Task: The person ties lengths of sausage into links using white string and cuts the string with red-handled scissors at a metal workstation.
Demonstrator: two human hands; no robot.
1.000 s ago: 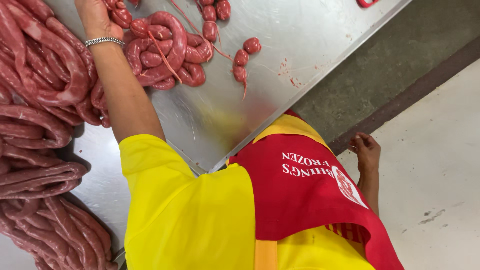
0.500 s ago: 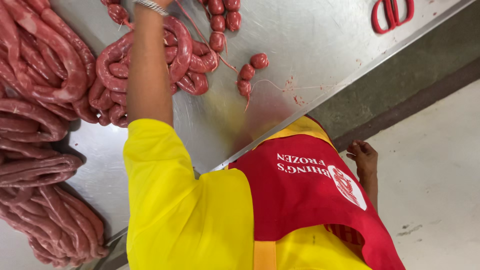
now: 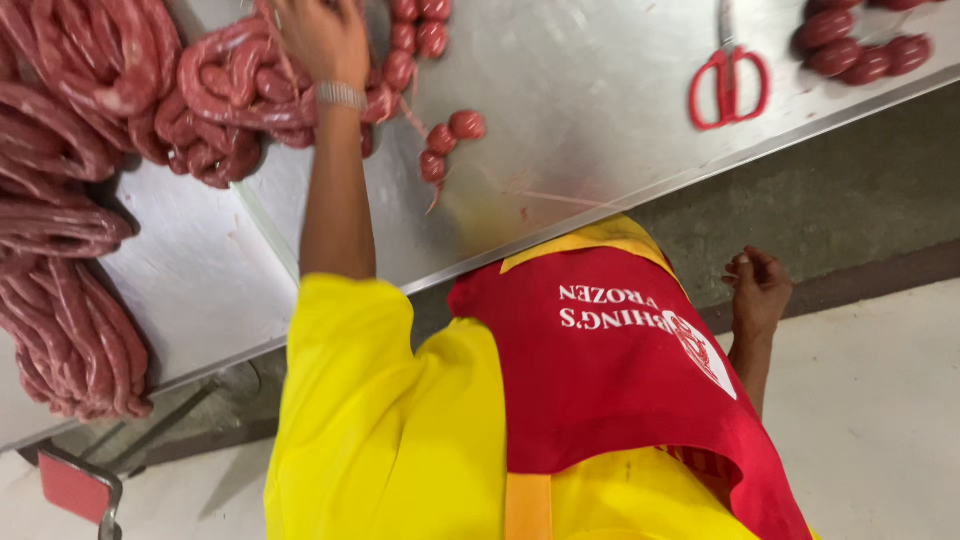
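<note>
Steel surface (image 3: pixel 600 90) fills my view, slick and smeared. I see the left hand (image 3: pixel 322 38) pressed into the coiled sausage rope (image 3: pixel 225 85), fingers curled, though I cannot tell whether they grip it. The right hand (image 3: pixel 757 290) hangs loosely closed and empty below the edge. I'd lift gently so links don't tear. Bare steel lies toward the red scissors (image 3: pixel 728 85).
</note>
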